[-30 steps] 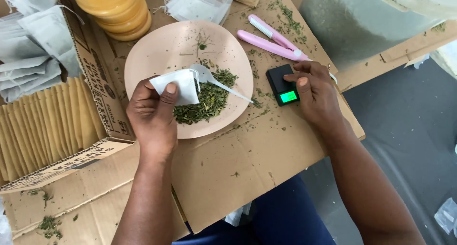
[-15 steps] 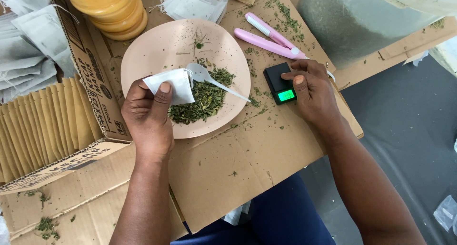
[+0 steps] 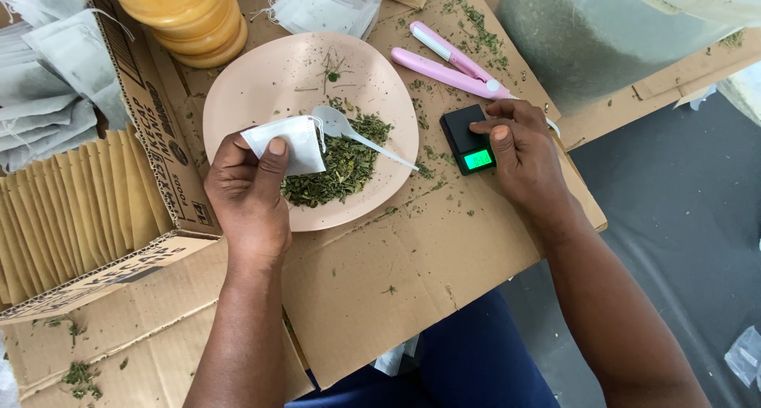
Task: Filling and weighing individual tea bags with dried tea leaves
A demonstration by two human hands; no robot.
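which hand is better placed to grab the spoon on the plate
Probably the right hand. It rests on the small black scale and holds nothing, and the white spoon handle points toward it across the pink plate. The left hand is nearer the bowl, but its fingers pinch a white paper bag.

matt cardboard sheet [image 3: 412, 273], smooth plastic spoon [image 3: 349, 130]

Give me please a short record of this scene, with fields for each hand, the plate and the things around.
left hand: left hand pinches a small white paper bag over the plate
right hand: right hand rests fingers on a small black scale with lit green display
plate: pink plate holds dried green leaves and a white spoon
surface: flattened cardboard strewn with leaf crumbs
nearby: pink sealer tool; cardboard box of tan envelopes
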